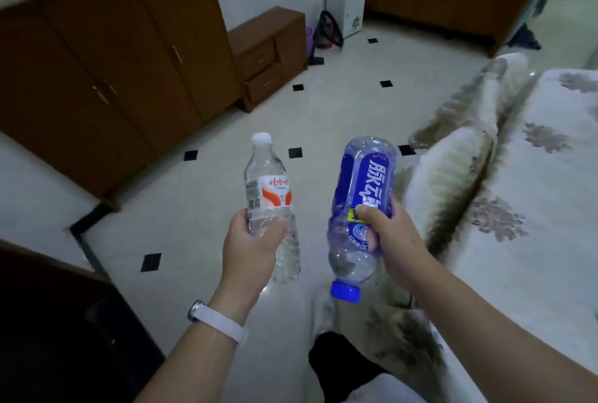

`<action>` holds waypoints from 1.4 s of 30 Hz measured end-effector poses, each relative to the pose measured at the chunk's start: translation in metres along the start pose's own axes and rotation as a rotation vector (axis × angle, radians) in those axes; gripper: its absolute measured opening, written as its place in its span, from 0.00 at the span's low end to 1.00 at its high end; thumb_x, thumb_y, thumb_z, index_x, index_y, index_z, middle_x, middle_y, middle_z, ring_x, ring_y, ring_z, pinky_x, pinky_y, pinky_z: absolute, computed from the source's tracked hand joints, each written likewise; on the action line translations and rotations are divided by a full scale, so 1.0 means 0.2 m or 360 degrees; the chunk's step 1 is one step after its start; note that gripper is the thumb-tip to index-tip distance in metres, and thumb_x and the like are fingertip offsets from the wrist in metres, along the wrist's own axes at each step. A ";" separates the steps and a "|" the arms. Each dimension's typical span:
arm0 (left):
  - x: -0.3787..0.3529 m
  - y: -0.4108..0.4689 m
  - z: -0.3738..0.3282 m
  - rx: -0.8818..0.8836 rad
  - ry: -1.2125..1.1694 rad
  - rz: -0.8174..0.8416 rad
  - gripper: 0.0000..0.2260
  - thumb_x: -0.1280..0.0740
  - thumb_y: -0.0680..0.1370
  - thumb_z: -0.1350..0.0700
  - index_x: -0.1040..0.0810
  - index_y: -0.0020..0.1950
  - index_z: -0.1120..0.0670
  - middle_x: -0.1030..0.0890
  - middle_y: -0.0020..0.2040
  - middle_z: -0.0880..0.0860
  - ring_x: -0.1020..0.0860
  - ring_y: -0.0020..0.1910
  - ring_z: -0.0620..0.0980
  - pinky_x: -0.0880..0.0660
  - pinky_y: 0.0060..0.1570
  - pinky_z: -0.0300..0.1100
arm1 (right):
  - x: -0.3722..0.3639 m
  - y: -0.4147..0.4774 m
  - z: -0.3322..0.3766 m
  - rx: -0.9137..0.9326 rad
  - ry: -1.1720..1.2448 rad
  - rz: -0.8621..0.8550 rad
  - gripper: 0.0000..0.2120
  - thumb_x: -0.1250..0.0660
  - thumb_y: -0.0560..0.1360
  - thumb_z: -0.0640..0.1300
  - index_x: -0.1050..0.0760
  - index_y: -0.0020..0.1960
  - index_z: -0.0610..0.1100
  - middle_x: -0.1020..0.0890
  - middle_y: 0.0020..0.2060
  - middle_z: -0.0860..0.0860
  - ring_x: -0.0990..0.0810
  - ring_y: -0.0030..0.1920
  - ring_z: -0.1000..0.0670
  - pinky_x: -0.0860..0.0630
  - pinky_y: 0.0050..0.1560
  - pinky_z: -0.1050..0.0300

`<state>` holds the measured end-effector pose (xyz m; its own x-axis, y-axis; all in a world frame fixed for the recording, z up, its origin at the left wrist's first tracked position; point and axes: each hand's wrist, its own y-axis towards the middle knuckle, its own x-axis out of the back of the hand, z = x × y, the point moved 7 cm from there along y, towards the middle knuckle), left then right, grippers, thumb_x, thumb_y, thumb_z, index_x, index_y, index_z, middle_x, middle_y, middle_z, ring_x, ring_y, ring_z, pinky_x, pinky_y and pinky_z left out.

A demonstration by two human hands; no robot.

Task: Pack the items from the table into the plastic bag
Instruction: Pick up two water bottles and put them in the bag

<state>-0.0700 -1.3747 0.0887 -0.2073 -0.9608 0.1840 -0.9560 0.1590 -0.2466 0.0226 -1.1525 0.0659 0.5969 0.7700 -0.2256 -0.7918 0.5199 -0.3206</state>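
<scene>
**Above the tiled floor: two bottles in hand**

Left hand: grip clenched round lower body of clear water bottle, upright, white cap, ribbed plastic. Right hand: grip clenched round blue-labelled bottle, inverted, blue cap down. Forearms extended; white wristband left. Glossy floor beneath.

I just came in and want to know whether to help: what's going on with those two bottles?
A person stands on the tiled floor holding one bottle in each hand. The left hand grips a clear water bottle with a white cap, upright. The right hand grips a blue-labelled drink bottle turned upside down, its blue cap pointing at the floor. A patterned bed cover lies to the right. No plastic bag is in view, so neither bottle is packed yet.
</scene>
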 end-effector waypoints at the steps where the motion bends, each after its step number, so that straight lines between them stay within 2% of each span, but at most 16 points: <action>1: 0.01 0.09 -0.01 -0.0006 0.0000 0.0001 0.14 0.27 0.73 0.54 0.23 0.57 0.49 0.16 0.49 0.48 0.16 0.45 0.46 0.18 0.46 0.50 | -0.05 0.09 -0.01 -0.0029 0.0033 0.0015 0.31 0.23 0.59 0.49 0.26 0.61 0.46 0.15 0.49 0.44 0.15 0.47 0.42 0.19 0.46 0.47; 3: 0.02 0.28 -0.05 -0.0018 0.0016 0.0017 0.14 0.27 0.74 0.54 0.24 0.59 0.48 0.17 0.50 0.47 0.17 0.45 0.44 0.19 0.42 0.45 | -0.16 0.29 -0.02 -0.0069 0.0056 0.0060 0.31 0.23 0.60 0.48 0.27 0.61 0.46 0.15 0.49 0.44 0.15 0.47 0.42 0.19 0.47 0.46; 5: 0.02 0.48 -0.11 -0.0029 0.0032 0.0003 0.15 0.28 0.75 0.54 0.25 0.59 0.48 0.17 0.51 0.46 0.17 0.45 0.43 0.19 0.41 0.43 | -0.24 0.50 0.00 -0.0078 0.0049 0.0083 0.21 0.25 0.69 0.41 0.26 0.60 0.46 0.15 0.47 0.45 0.14 0.44 0.46 0.19 0.41 0.52; 7: 0.00 0.68 -0.19 -0.0031 0.0053 0.0005 0.14 0.28 0.75 0.54 0.24 0.59 0.47 0.17 0.51 0.46 0.16 0.44 0.43 0.19 0.42 0.43 | -0.30 0.70 0.06 -0.0068 0.0043 0.0039 0.16 0.28 0.72 0.37 0.26 0.58 0.46 0.15 0.44 0.48 0.15 0.39 0.51 0.21 0.35 0.59; 10: -0.04 0.94 -0.33 -0.0046 0.0086 0.0027 0.14 0.28 0.75 0.55 0.24 0.59 0.48 0.17 0.50 0.47 0.17 0.43 0.42 0.20 0.39 0.39 | -0.36 0.93 0.20 -0.0041 0.0005 0.0020 0.15 0.28 0.72 0.37 0.25 0.57 0.46 0.15 0.44 0.49 0.15 0.38 0.53 0.22 0.34 0.62; 13: -0.08 1.17 -0.48 -0.0120 0.0098 0.0061 0.14 0.28 0.75 0.56 0.25 0.60 0.48 0.17 0.50 0.45 0.17 0.43 0.39 0.23 0.36 0.33 | -0.43 1.14 0.37 0.0029 -0.0048 0.0055 0.17 0.27 0.72 0.37 0.26 0.58 0.45 0.15 0.46 0.47 0.15 0.41 0.50 0.20 0.39 0.57; 15: -0.10 1.31 -0.56 -0.0139 0.0065 0.0083 0.14 0.28 0.75 0.56 0.25 0.59 0.48 0.17 0.50 0.45 0.17 0.44 0.40 0.23 0.37 0.35 | -0.47 1.27 0.48 0.0070 -0.0063 0.0052 0.21 0.24 0.68 0.40 0.26 0.59 0.45 0.15 0.48 0.46 0.15 0.45 0.46 0.18 0.45 0.51; 17: -0.12 1.42 -0.62 -0.0141 0.0019 0.0099 0.13 0.28 0.75 0.57 0.24 0.58 0.48 0.16 0.50 0.46 0.17 0.44 0.42 0.22 0.39 0.37 | -0.51 1.37 0.57 0.0107 -0.0062 0.0029 0.25 0.24 0.64 0.45 0.26 0.59 0.45 0.15 0.48 0.46 0.15 0.46 0.45 0.19 0.46 0.49; 20: -0.15 1.61 -0.65 -0.0108 -0.0028 0.0151 0.14 0.28 0.75 0.57 0.24 0.58 0.47 0.16 0.50 0.47 0.16 0.48 0.48 0.20 0.46 0.46 | -0.54 1.50 0.63 0.0132 -0.0076 -0.0002 0.27 0.25 0.62 0.48 0.26 0.58 0.44 0.15 0.47 0.44 0.17 0.42 0.42 0.19 0.45 0.48; 22: -0.18 1.79 -0.66 -0.0078 -0.0052 0.0192 0.14 0.28 0.74 0.58 0.24 0.57 0.46 0.16 0.50 0.47 0.17 0.49 0.49 0.20 0.50 0.50 | -0.56 1.63 0.63 0.0123 -0.0068 -0.0079 0.24 0.26 0.63 0.46 0.26 0.58 0.44 0.15 0.47 0.44 0.17 0.41 0.44 0.19 0.40 0.52; 25: -0.26 2.07 -0.67 -0.0023 -0.0136 0.0302 0.14 0.27 0.73 0.57 0.24 0.56 0.45 0.16 0.49 0.45 0.17 0.49 0.49 0.20 0.49 0.48 | -0.57 1.85 0.64 0.0103 -0.0037 -0.0187 0.18 0.25 0.69 0.39 0.25 0.57 0.44 0.15 0.46 0.46 0.15 0.41 0.48 0.21 0.36 0.58; 28: -0.34 2.37 -0.70 -0.0008 -0.0194 0.0403 0.20 0.25 0.66 0.51 0.24 0.56 0.46 0.15 0.48 0.44 0.16 0.47 0.47 0.21 0.48 0.47 | -0.61 2.10 0.71 0.0124 -0.0052 -0.0308 0.14 0.27 0.71 0.37 0.25 0.55 0.45 0.14 0.41 0.49 0.15 0.38 0.51 0.21 0.34 0.60; 32: -0.43 2.81 -0.81 -0.0008 -0.0268 0.0557 0.22 0.25 0.64 0.51 0.24 0.57 0.49 0.15 0.48 0.47 0.16 0.46 0.47 0.21 0.45 0.44 | -0.73 2.42 0.86 0.0174 -0.0057 -0.0441 0.19 0.26 0.67 0.42 0.25 0.57 0.46 0.14 0.43 0.48 0.15 0.41 0.48 0.20 0.41 0.52; 35: -0.50 3.11 -0.89 -0.0012 -0.0263 0.0677 0.24 0.26 0.63 0.50 0.24 0.58 0.50 0.15 0.50 0.49 0.16 0.47 0.50 0.21 0.44 0.44 | -0.79 2.62 0.96 0.0205 -0.0100 -0.0536 0.13 0.29 0.73 0.38 0.26 0.56 0.44 0.17 0.32 0.52 0.18 0.32 0.53 0.23 0.34 0.58; 38: -0.62 3.35 -1.00 -0.0046 -0.0231 0.0821 0.25 0.26 0.63 0.50 0.24 0.59 0.49 0.15 0.50 0.49 0.16 0.49 0.50 0.21 0.49 0.48 | -0.79 2.72 1.03 0.0238 -0.0095 -0.0708 0.12 0.30 0.74 0.36 0.25 0.55 0.46 0.15 0.38 0.50 0.17 0.34 0.52 0.22 0.32 0.60; 42: -0.85 3.54 -1.10 -0.0058 -0.0182 0.0993 0.27 0.25 0.61 0.48 0.24 0.59 0.50 0.15 0.50 0.49 0.16 0.48 0.50 0.21 0.47 0.48 | -0.71 2.79 1.07 0.0222 -0.0093 -0.0857 0.12 0.28 0.73 0.35 0.25 0.54 0.43 0.17 0.30 0.52 0.19 0.29 0.54 0.25 0.29 0.63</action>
<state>-0.7571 -1.0489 0.0924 -0.7062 -0.7026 -0.0872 -0.6691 0.7027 -0.2419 -0.5324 -0.8924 0.1167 0.9167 0.3994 -0.0110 -0.3892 0.8864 -0.2506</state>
